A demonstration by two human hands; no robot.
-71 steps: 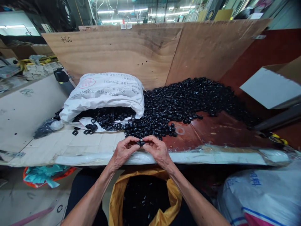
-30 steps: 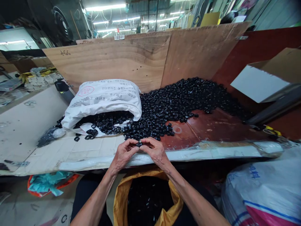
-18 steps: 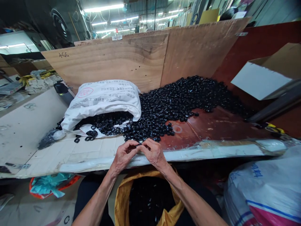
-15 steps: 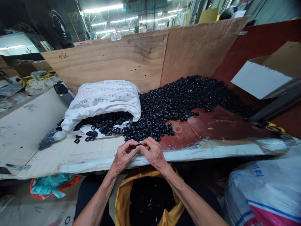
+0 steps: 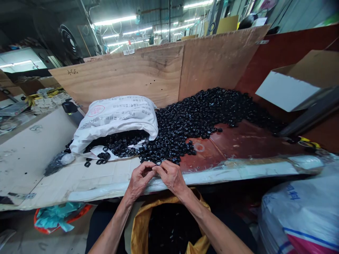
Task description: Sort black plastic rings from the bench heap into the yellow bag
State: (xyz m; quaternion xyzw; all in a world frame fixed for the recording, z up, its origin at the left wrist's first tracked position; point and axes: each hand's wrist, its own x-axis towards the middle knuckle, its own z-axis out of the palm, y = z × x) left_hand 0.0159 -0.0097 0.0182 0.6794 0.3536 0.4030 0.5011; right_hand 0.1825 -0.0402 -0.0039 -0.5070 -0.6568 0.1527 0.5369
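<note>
Both hands meet at the table [image 5: 92, 180] edge: left hand [image 5: 139, 179] and right hand [image 5: 172, 175] have their fingertips pinched together, and whatever sits between them is hidden. Rings [image 5: 159, 155] lie just beyond the fingers, spilled from a sack [image 5: 116, 116] tipped on its side — likely for easy reach. A yellow bag [image 5: 139, 229] gapes open right under the wrists.

Single view from my head, facing forward and down.
The camera sits close above my left hand [image 5: 139, 180] and right hand [image 5: 171, 176] at the bench's [image 5: 79, 176] near edge, and sees past the pile [image 5: 201, 113] to the far plywood wall [image 5: 127, 74].
</note>
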